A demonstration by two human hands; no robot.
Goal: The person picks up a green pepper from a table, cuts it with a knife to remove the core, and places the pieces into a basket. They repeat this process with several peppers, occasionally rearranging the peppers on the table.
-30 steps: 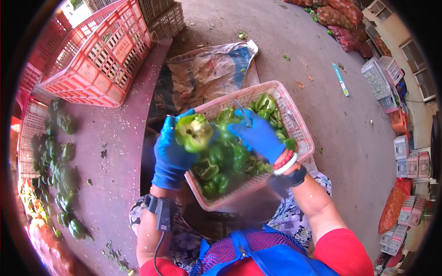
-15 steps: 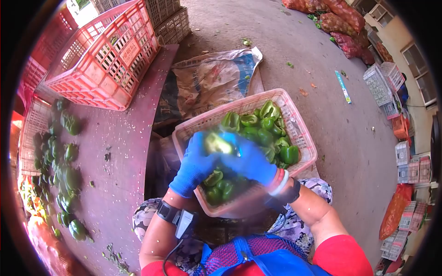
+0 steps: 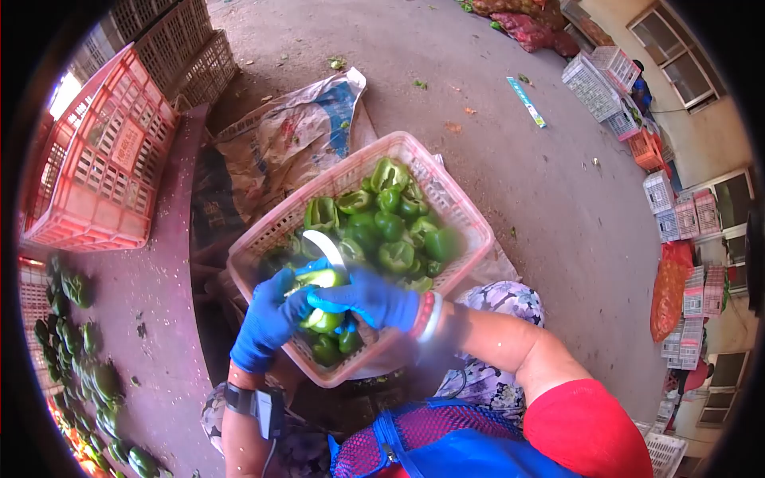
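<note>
Both my hands wear blue gloves and meet over the near left part of a pink plastic crate [image 3: 470,209]. My left hand [image 3: 269,319] is wrapped round a cut green pepper [image 3: 323,319] with a pale inside. Against the same pepper, my right hand [image 3: 362,299] is closed round a knife whose curved bright blade [image 3: 325,245] points up and away; its handle is hidden by the fingers. Cut green pepper halves [image 3: 390,227] fill much of the crate below.
A large pink crate [image 3: 119,151] stands on a board [image 3: 171,295] at the left, with whole green peppers [image 3: 100,382] nearer me. A crumpled sack [image 3: 279,143] lies beyond the crate. Stacked crates [image 3: 594,84] and filled sacks [image 3: 526,28] are farther right.
The view has swung right, so the scene sits further left. The knife blade now shows clearly above the pepper, where before the hands and pepper were blurred.
</note>
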